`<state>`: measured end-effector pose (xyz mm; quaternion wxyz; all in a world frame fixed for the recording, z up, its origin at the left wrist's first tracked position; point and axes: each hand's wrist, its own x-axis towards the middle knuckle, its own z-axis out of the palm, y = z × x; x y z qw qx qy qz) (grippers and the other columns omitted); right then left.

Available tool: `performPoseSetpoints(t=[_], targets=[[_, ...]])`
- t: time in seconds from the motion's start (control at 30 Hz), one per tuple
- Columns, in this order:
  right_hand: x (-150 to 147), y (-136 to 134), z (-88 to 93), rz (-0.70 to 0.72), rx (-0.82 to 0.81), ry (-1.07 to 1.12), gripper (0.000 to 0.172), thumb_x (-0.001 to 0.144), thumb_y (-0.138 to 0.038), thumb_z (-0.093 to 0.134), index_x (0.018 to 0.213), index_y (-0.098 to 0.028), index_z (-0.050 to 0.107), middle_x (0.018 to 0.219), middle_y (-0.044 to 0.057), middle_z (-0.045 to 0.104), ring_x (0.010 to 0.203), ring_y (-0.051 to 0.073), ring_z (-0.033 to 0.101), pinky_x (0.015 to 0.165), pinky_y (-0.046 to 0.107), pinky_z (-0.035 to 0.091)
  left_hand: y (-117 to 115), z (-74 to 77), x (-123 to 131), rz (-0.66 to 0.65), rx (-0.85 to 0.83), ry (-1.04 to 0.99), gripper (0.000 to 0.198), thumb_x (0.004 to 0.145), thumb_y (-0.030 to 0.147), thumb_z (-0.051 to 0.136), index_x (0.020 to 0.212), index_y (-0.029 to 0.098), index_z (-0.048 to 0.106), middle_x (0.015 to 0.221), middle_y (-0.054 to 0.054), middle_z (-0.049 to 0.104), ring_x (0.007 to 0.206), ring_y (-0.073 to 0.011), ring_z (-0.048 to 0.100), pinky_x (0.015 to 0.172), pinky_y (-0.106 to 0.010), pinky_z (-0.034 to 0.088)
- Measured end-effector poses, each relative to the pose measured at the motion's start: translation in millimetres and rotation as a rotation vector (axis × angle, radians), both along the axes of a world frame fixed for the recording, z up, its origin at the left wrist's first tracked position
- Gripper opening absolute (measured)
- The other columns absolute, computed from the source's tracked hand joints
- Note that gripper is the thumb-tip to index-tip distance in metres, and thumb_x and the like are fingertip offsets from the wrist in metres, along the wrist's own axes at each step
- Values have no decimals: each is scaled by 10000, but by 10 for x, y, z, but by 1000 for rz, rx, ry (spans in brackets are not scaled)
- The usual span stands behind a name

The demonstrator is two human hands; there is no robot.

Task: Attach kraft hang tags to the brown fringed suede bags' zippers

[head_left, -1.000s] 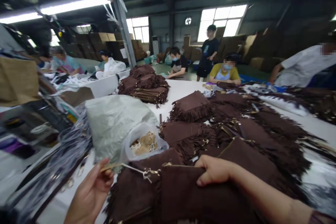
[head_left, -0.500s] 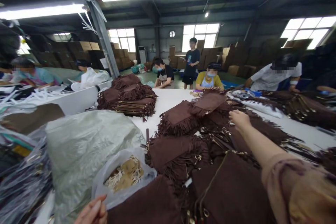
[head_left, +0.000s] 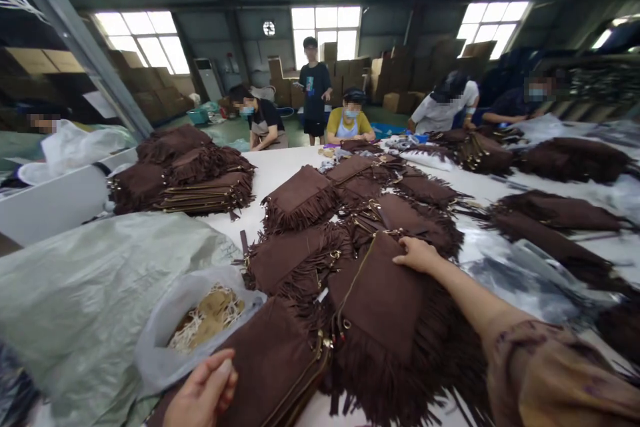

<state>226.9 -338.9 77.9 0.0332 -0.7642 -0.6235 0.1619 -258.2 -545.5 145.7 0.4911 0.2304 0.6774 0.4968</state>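
My right hand point(head_left: 419, 256) is at the top right edge of a dark brown fringed bag point(head_left: 385, 287), its thumb on the face and its fingers closing at the edge. A gold zipper runs down this bag's left side, and long fringe hangs along its right and lower sides. My left hand point(head_left: 206, 390) is closed, thumb against curled fingers, over another brown bag point(head_left: 270, 360) at the front. Whether it holds anything is hidden. Beside it, a clear plastic bag point(head_left: 150, 343) contains tan tags point(head_left: 213, 313) with white strings.
More fringed bags lie in piles, one stack point(head_left: 200, 177) at the back left and others point(head_left: 555, 213) at the right. A pale green woven sack point(head_left: 100, 267) covers the left side of the white table point(head_left: 270, 163). Several people sit or stand beyond the table.
The view has turned right. My right hand has come back from the bags further off to the nearer zippered bag. My left hand stays closed, now more over the front bag.
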Motion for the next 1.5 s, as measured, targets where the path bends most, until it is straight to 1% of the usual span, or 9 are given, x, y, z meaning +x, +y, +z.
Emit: performPoseSetpoints(t=[0.2, 0.43, 0.6, 0.77, 0.9, 1.0, 1.1, 1.3, 1.5], targets=[[1, -134, 56, -132, -1, 37, 778, 605, -596, 746, 1266, -217, 591, 1277, 187, 577, 1179, 396, 523, 928, 517, 400, -187, 190, 379, -289, 44, 220, 534, 585, 595, 776, 901, 173, 691, 647, -33, 671, 625, -190, 606, 593, -265, 491], [-149, -412, 378, -139, 174, 259, 343, 619, -289, 727, 943, -183, 692, 1229, 163, 599, 1211, 372, 491, 993, 495, 361, -469, 229, 416, -508, 70, 381, 474, 711, 619, 669, 891, 181, 677, 643, -35, 665, 603, -192, 590, 584, -278, 458], [-222, -741, 849, -37, 197, 649, 293, 629, -366, 644, 843, -167, 639, 820, 89, 701, 829, 281, 658, 756, 395, 505, -534, 293, 453, -550, 96, 399, 437, 761, 594, 632, 891, 179, 683, 665, -37, 668, 621, -193, 592, 596, -277, 453], [-395, -1208, 1324, 94, 144, 1252, 514, 615, -338, 611, 1114, -217, 602, 983, 61, 733, 839, 254, 691, 780, 391, 530, -463, 490, 584, -661, 239, 530, 322, 832, 465, 615, 964, 184, 701, 891, -70, 708, 840, -220, 645, 777, -309, 502], [-673, -1483, 1528, 204, -87, 1723, 589, 545, -222, 660, 1132, -218, 616, 956, 54, 732, 838, 259, 682, 781, 393, 527, -336, 763, 698, -710, 534, 638, 347, 863, 360, 595, 1168, 201, 639, 1210, -105, 632, 1095, -243, 587, 915, -356, 498], [-930, -1561, 1591, 328, -244, 1702, 511, 558, -227, 700, 1062, -202, 619, 891, 43, 708, 777, 226, 658, 698, 331, 515, -261, 957, 777, -713, 704, 597, 444, 860, 347, 613, 1278, 205, 567, 1306, -113, 575, 1165, -246, 552, 946, -364, 494], [-1198, -1528, 1641, 418, -366, 1622, 363, 589, -255, 739, 920, -195, 601, 808, 12, 662, 691, 175, 611, 617, 270, 475, -221, 1020, 854, -779, 690, 359, 478, 861, 350, 629, 1305, 192, 547, 1247, -104, 625, 1094, -225, 605, 928, -338, 503], [-1594, -1192, 1823, 636, -577, 1378, 335, 623, -271, 764, 892, -166, 595, 768, -6, 619, 669, 133, 561, 599, 222, 424, -229, 837, 766, -627, 536, 339, 225, 905, 326, 555, 894, 142, 683, 785, -33, 682, 724, -145, 618, 710, -252, 477], [-1847, -841, 1751, 741, -698, 1231, 385, 704, -314, 747, 1038, -152, 643, 901, 18, 670, 743, 129, 615, 682, 219, 471, -351, 777, 411, -598, 414, 315, 267, 934, 361, 480, 889, 149, 635, 642, 33, 539, 558, -91, 514, 552, -200, 413]])
